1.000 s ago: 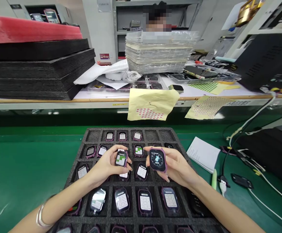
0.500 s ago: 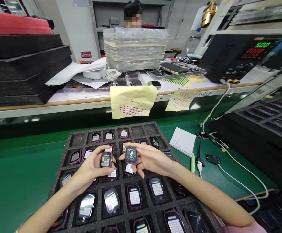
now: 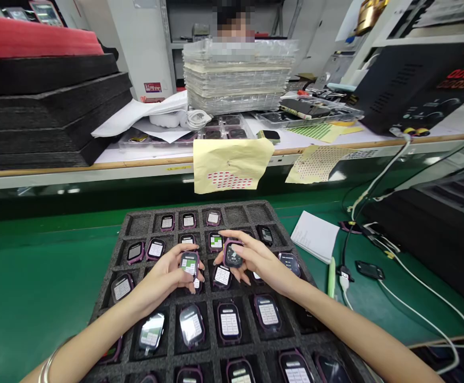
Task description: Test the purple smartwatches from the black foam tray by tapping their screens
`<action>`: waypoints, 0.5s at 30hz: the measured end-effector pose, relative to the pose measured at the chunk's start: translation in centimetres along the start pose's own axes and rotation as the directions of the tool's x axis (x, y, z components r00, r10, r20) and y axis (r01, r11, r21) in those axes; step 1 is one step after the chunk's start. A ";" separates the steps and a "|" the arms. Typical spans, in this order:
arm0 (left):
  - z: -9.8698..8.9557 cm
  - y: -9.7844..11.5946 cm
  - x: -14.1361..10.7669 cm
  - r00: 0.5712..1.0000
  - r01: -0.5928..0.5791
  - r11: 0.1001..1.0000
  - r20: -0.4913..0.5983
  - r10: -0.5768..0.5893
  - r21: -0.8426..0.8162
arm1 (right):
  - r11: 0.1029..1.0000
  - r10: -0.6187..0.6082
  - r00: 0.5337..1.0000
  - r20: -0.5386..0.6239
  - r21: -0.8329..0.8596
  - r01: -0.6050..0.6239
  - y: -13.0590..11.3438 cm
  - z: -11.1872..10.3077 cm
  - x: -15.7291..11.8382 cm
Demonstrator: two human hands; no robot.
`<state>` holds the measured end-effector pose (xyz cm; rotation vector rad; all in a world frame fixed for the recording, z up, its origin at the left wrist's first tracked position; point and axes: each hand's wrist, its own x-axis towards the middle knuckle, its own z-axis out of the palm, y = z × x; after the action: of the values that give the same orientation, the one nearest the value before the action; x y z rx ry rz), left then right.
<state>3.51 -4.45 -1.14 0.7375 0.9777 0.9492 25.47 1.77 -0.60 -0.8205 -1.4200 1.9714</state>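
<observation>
My left hand (image 3: 163, 283) is shut on a smartwatch with a pink-purple case and a green and white screen (image 3: 189, 264), held just above the tray. My right hand (image 3: 258, 260) grips a second pink-purple smartwatch showing a dark dial (image 3: 232, 254), its fingertips around the case. The two watches are close together, and both hover over a black foam tray (image 3: 138, 225). Several other smartwatches (image 3: 229, 322) lie in its cells, showing white grid screens. My hands hide the middle cells.
A green bench mat (image 3: 36, 276) surrounds the tray. To the right lie a white notepad (image 3: 315, 236) and white cables (image 3: 415, 298). Beyond stand black foam sheets (image 3: 44, 106), stacked plastic trays (image 3: 238, 77), a power supply (image 3: 419, 88), and a person (image 3: 232, 24).
The view has swung left and then partly back. The dial watch has come down from a raised, face-on position and now sits lower and tilted. Both hands still hold their watches.
</observation>
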 end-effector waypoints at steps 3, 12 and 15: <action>0.0 0.0 0.0 1.000 -0.010 1.000 0.016 0.010 0.003 | 1.000 0.002 1.000 0.021 -0.014 -0.002 0.1 -0.1 0.0; 0.1 0.1 0.2 1.000 -0.019 1.000 0.013 0.019 0.007 | 0.998 0.060 0.983 0.176 0.013 -0.063 0.0 -0.4 -0.1; 0.0 0.1 0.2 0.999 -0.030 1.000 0.033 0.030 0.006 | 0.992 0.046 0.961 0.271 0.099 -0.075 -0.2 -0.5 -0.2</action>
<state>3.58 -4.24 -1.14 0.7728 0.9438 0.9572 25.96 1.96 -0.52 -0.5695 -1.4346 2.2535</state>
